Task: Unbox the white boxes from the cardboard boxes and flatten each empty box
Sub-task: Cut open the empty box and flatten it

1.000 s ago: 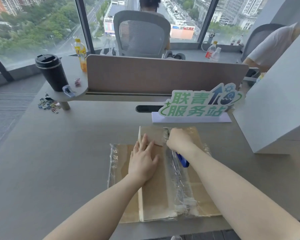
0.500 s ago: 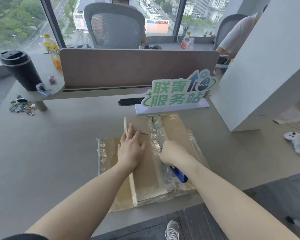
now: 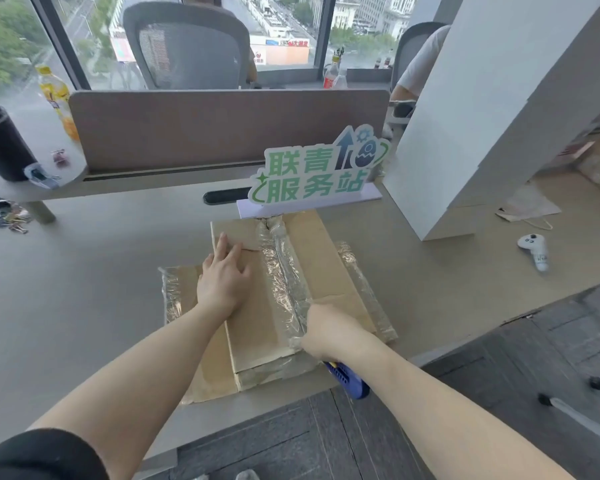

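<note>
A brown cardboard box (image 3: 312,261) lies on the grey desk (image 3: 94,289) near its front edge, with a strip of clear tape (image 3: 284,271) running down its middle seam. My left hand (image 3: 222,275) presses flat on the box's left half, fingers straight. My right hand (image 3: 329,332) grips a blue utility knife (image 3: 347,379) at the near end of the tape seam; the blade is hidden under the hand. A tall white box (image 3: 492,109) stands at the right.
A green and white sign (image 3: 316,174) stands just behind the box. A brown divider panel (image 3: 222,129), black cup (image 3: 0,143), yellow bottle (image 3: 58,98) and keys (image 3: 4,216) are at the left. A white controller (image 3: 536,249) lies at the right. People sit behind.
My right hand has drawn the knife along the tape seam from the box's far end to its near edge. The left hand has stayed pressed on the box.
</note>
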`<state>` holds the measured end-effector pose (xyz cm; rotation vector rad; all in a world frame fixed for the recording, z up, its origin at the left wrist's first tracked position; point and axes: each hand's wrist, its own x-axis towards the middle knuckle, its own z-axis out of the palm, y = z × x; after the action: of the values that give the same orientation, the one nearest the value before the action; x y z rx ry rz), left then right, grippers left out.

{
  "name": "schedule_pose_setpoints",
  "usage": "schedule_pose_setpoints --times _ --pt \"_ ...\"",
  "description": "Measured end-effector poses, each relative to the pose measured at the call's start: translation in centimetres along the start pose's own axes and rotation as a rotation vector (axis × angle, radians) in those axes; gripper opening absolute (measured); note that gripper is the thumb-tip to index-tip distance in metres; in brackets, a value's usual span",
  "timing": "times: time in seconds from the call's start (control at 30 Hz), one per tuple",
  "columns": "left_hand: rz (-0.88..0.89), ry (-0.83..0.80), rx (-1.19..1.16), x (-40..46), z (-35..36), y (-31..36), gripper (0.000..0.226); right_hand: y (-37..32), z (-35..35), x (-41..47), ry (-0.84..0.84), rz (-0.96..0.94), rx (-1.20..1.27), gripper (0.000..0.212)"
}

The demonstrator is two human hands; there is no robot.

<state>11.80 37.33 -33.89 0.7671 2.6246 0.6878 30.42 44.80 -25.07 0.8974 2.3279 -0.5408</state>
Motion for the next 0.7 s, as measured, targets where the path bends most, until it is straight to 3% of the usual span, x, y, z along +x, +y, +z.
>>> schedule_pose_setpoints --times 0.3,0.47,0.57,0.7 --pt "-0.004 0.007 0.058 0.1 0.1 0.3 0.056 1.7 1.8 -3.6 0.051 -0.029 0.076 0.009" --pt "-0.004 -0.060 0.017 -0.1 -0.3 0.4 0.058 3.9 4.1 -4.6 0.180 -0.061 0.202 0.022" --pt "0.087 -0.059 0.167 -1.9 -1.2 0.5 0.059 5.4 5.7 -5.3 0.288 -0.064 0.570 0.023" --pt "0.465 -0.125 0.392 -4.8 -1.5 0.1 0.063 6.0 8.3 -6.2 0.337 0.015 1.048 0.018"
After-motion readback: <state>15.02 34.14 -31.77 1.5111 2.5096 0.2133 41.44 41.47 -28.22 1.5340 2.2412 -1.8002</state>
